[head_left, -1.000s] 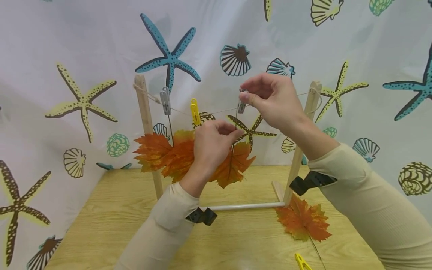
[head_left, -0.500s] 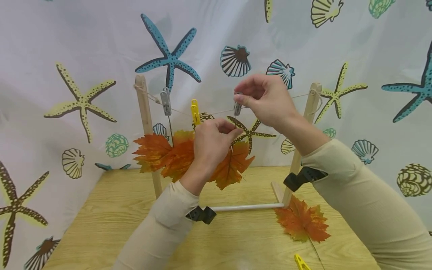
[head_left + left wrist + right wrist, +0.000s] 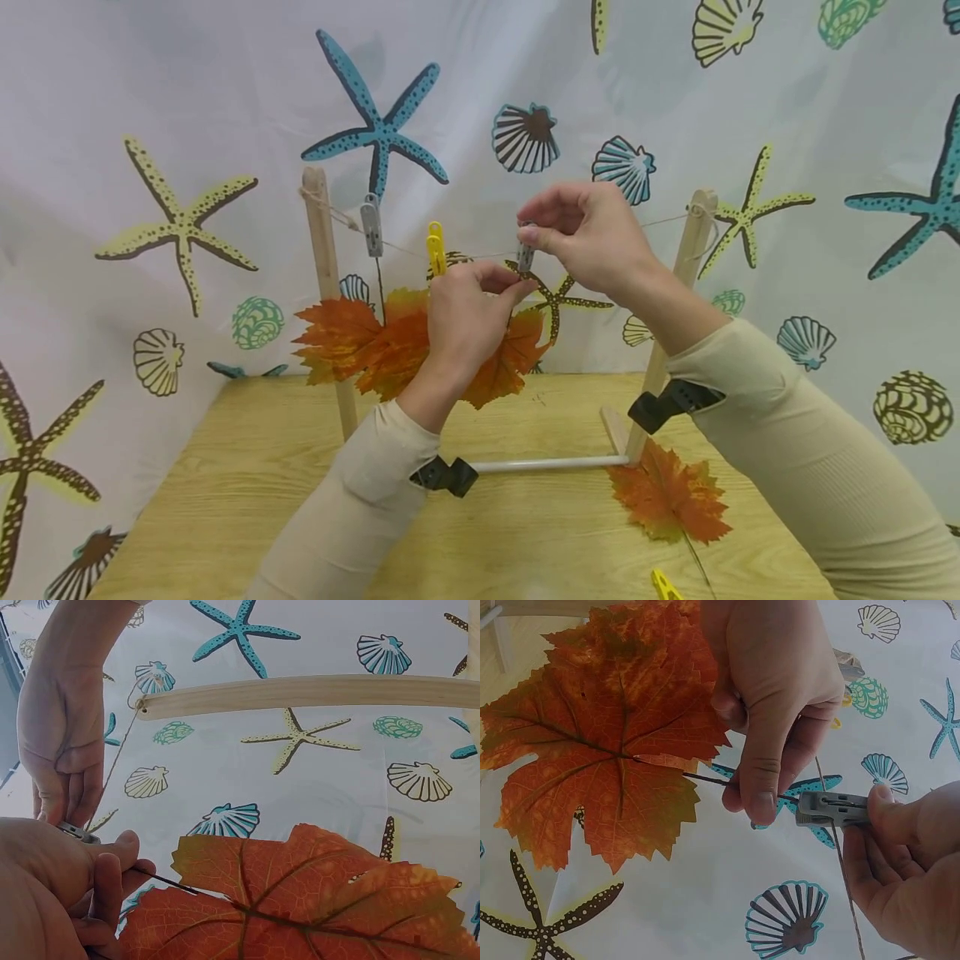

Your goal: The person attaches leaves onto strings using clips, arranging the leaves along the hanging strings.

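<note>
My left hand point(image 3: 468, 312) pinches the thin dark stem point(image 3: 709, 778) of an orange artificial maple leaf point(image 3: 592, 750), which hangs below its fingers. Just above, my right hand point(image 3: 588, 237) holds a grey clothespin point(image 3: 832, 808) by its handle end, between thumb and fingers. The clothespin's nose sits across the string point(image 3: 844, 877), with the stem's tip right at it. Further left on the line, a second grey clothespin point(image 3: 372, 225) has a leaf point(image 3: 341, 337) hanging under it. Beside it is a yellow clothespin point(image 3: 436, 250), its lower end hidden behind my left hand.
The string runs between two wooden posts, one on the left point(image 3: 324, 242) and one on the right point(image 3: 690, 242). A white rod point(image 3: 551, 463) joins them low down. On the wooden table point(image 3: 525, 533) lie a loose maple leaf point(image 3: 671, 493) and a yellow clothespin point(image 3: 663, 586).
My right hand and the grey clothespin have moved slightly left and down, toward my left hand. The held leaf has shifted a little up and left.
</note>
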Motion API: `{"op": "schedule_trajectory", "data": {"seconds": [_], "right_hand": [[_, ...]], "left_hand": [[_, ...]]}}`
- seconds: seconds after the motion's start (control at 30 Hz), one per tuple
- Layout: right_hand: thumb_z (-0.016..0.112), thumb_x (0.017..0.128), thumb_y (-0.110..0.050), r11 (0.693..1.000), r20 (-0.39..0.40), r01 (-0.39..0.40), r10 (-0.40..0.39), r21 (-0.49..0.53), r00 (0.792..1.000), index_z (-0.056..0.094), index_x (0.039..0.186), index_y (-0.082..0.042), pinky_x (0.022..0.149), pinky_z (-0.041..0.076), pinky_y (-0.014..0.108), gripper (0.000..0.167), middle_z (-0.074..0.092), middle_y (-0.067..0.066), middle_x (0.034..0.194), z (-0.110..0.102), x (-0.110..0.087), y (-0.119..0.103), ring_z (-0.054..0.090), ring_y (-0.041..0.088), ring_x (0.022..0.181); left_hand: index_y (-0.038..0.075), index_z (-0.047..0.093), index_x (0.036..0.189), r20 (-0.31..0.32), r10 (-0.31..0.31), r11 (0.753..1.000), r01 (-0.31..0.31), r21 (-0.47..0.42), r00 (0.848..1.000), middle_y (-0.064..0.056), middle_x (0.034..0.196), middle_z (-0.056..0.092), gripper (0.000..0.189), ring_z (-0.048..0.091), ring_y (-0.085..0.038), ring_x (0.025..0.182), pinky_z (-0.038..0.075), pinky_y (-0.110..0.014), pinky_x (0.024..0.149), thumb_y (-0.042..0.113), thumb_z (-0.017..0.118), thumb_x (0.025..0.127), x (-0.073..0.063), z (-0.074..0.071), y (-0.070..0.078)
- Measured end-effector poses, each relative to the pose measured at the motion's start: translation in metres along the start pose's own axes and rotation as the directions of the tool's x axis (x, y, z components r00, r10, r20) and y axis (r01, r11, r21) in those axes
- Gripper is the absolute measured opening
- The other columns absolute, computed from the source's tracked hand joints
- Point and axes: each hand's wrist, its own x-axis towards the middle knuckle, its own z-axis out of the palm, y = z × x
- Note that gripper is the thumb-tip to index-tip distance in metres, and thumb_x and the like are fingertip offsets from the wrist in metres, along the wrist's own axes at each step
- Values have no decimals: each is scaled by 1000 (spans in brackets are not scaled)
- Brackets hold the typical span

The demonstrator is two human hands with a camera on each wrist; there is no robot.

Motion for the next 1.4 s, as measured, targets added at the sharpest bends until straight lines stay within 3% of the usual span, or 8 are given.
{"op": "schedule_trajectory", "data": {"seconds": [0.2,0.5,1.1,1.4], "right_hand": [[74,91,-12,1000,65,-14,15,-2,998,71,115,-8,93,55,36,25,73,8,113,-5,1,0,72,19,103],[73,92,-16,999,151,-38,43,-36,988,66,125,-8,96,54,42,35,68,9,124,-15,3,4,68,24,114],[77,89,-18,998,158,-55,60,-35,986,66,125,-9,94,55,40,39,70,7,119,-14,1,4,70,20,109],[81,85,-23,996,103,-90,87,25,991,67,126,-7,98,54,38,46,72,9,120,-17,-3,9,70,19,108]], "left_hand": [[13,81,90,17,-44,999,44,-26,999,-1,84,78,19,69,-15,85,52,-32,71,31,80,85,1,1,-1],[14,81,91,34,-38,999,38,-4,999,-1,85,78,19,68,-16,88,52,-32,71,32,81,85,1,1,-1],[13,80,93,51,-35,999,34,28,998,-1,88,78,23,70,-17,91,54,-34,76,34,80,85,-6,2,-6],[12,81,95,32,-13,1000,12,25,999,-1,89,78,23,71,-17,89,55,-33,76,34,80,86,-11,-1,-5]]}}
